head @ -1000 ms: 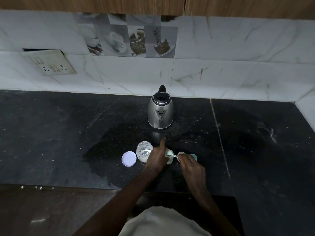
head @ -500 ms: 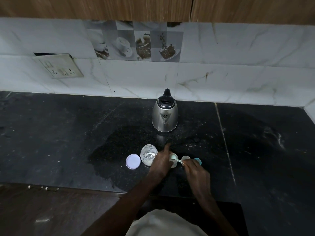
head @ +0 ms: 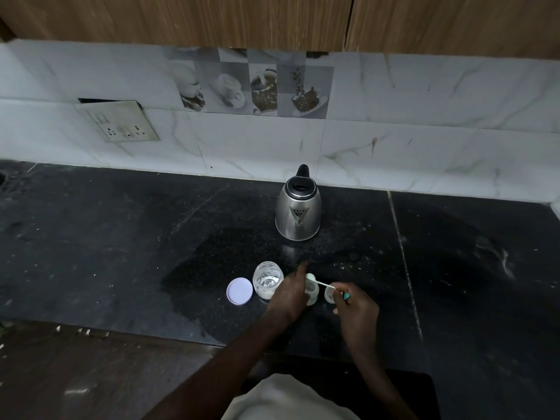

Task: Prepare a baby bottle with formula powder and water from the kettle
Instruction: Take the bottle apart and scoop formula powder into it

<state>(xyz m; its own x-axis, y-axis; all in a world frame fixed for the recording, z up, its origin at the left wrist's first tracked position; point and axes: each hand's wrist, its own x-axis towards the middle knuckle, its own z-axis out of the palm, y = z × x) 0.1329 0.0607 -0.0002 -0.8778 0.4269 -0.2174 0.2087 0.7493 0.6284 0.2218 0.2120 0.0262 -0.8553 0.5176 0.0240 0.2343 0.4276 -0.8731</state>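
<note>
A small clear baby bottle [head: 312, 294] stands on the black counter, with my left hand [head: 289, 294] wrapped around it and the index finger pointing up. My right hand [head: 357, 304] pinches the handle of a white scoop [head: 321, 282], whose bowl rests over the bottle's mouth. An open clear jar [head: 267, 279] with white powder at its bottom stands just left of my left hand. Its pale lilac lid [head: 239, 291] lies flat further left. The steel kettle [head: 298, 212] with a black lid and handle stands behind, near the wall.
A small clear cap [head: 328, 295] and a teal piece [head: 347, 296] sit by my right hand, partly hidden. A dark wet patch [head: 218, 262] spreads over the counter in front of the kettle. A socket plate [head: 118, 121] is on the tiled wall at left.
The camera has tilted, so everything sits lower in the frame. My right hand has drawn slightly right, with the scoop still over the bottle mouth. My left hand keeps hold of the bottle.
</note>
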